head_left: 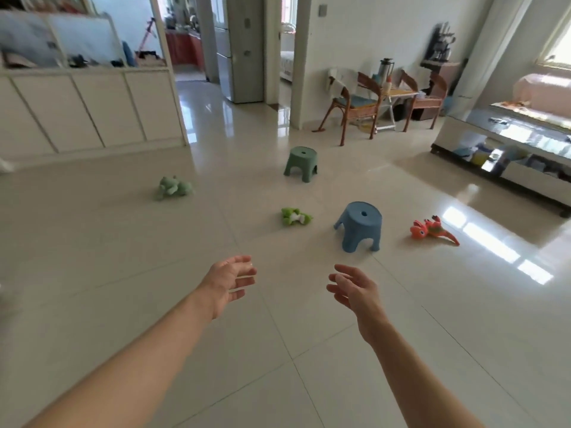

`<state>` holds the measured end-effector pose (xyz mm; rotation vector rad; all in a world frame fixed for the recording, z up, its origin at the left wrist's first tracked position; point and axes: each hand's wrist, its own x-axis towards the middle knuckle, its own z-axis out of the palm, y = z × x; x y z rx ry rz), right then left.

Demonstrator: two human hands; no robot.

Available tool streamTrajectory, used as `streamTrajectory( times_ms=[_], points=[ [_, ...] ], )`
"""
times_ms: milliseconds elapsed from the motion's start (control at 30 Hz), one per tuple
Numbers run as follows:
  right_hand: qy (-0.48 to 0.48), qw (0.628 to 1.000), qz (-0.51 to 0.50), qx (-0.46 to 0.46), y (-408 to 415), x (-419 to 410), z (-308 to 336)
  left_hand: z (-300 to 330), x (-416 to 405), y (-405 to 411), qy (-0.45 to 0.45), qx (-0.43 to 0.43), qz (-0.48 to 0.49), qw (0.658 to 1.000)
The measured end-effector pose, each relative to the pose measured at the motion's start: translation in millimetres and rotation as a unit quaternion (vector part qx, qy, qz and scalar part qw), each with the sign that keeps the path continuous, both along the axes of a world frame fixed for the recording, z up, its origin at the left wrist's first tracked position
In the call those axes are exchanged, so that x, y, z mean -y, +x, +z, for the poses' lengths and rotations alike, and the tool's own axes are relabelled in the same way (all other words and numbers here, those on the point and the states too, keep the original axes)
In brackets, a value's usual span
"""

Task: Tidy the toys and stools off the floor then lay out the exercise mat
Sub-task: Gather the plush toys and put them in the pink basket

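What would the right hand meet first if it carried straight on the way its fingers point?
Probably nothing: the right hand points up-left, into the bare gap between bright green plush toy and blue stool. Depth is unclear.

Two stools stand mid-floor (92, 304) — one stool (301, 163) farther, the other stool (360, 225) nearer — with three soft toys spread about: far left (173, 187), between (295, 216), right (432, 230).

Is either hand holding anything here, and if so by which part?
Nothing is held: left hand and right hand are both open above the floor.
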<state>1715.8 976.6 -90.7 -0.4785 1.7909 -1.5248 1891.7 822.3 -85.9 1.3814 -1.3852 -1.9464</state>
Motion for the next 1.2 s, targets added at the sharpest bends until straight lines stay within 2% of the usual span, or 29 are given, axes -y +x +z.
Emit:
streamTrajectory(
  times_ms=[333, 900, 1200],
  points=[
    [-0.004, 0.993, 0.114, -0.009, 28, 109, 1, -2, 77, 54, -0.005, -0.008, 0.108, 0.994],
    [-0.009, 0.993, 0.119, 0.009, 93, 403, 3, 4, 363, 129, -0.013, -0.013, 0.126, 0.992],
    [0.000, 0.990, 0.142, 0.018, 70, 544, -13, -10, 488, 117, -0.004, -0.008, 0.150, 0.989]
  ],
)
